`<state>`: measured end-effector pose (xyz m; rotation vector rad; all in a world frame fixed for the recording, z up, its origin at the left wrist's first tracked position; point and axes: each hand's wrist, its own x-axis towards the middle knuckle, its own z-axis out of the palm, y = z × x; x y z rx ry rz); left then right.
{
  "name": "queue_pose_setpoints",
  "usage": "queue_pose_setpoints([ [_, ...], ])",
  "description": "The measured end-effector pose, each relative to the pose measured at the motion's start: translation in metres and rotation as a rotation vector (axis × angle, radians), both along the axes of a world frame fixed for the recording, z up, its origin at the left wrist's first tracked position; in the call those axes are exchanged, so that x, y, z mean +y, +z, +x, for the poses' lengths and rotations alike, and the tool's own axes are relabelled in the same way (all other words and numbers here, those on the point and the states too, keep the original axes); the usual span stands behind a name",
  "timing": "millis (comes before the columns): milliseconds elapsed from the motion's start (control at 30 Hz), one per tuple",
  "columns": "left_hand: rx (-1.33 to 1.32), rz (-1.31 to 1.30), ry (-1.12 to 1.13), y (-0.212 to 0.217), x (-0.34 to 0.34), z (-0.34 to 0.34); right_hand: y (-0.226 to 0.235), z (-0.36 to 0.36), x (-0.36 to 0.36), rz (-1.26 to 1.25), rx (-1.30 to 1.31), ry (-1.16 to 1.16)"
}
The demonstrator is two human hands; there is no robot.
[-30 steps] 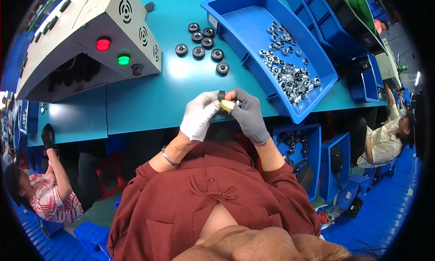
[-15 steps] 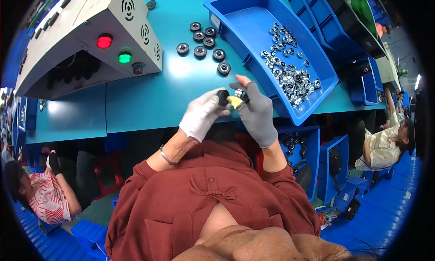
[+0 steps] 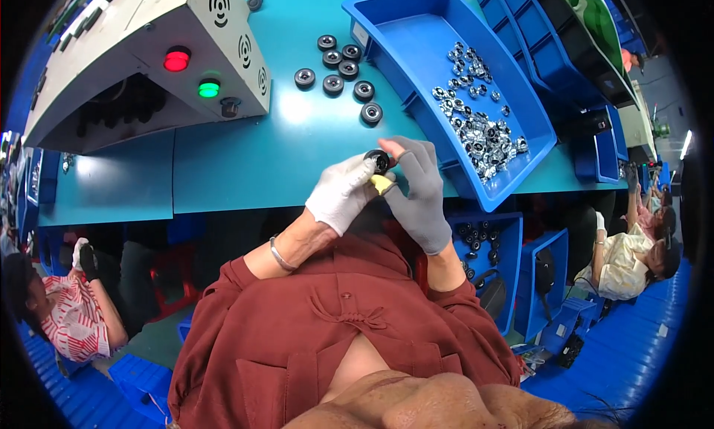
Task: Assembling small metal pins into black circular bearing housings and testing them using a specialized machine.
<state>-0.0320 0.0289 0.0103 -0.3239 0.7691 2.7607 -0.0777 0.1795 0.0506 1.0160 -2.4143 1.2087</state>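
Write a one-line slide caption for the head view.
Two gloved hands, left hand and right hand, hold a small black wheel above a teal bench.

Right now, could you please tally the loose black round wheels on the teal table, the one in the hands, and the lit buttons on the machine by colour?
Black round wheels on the teal table: 7
Black round wheel held between left hand and right hand: 1
Red lit button: 1
Green lit button: 1
Total: 10

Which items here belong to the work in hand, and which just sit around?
In hand: left hand, right hand, small black round part, yellow piece.
Lying about: black wheels, tray of metal parts, machine with red and green buttons.
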Motion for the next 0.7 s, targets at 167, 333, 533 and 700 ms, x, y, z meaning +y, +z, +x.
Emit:
queue_pose_setpoints([
  [167,0.025,0.041,0.024,-0.004,0.005,0.002,-0.01,0.002,0.003,0.024,0.079,-0.009],
  [333,-0.01,-0.421,0.02,0.001,0.002,0.002,-0.009,0.008,-0.002,0.104,0.253,-0.066],
  [533,0.049,-0.518,0.114,0.006,0.0,0.004,0.004,0.017,0.0,-0.14,-0.225,-0.03],
  [700,0.176,-0.635,0.209,0.012,0.005,0.009,-0.013,0.013,0.008,-0.365,-0.61,0.0],
])
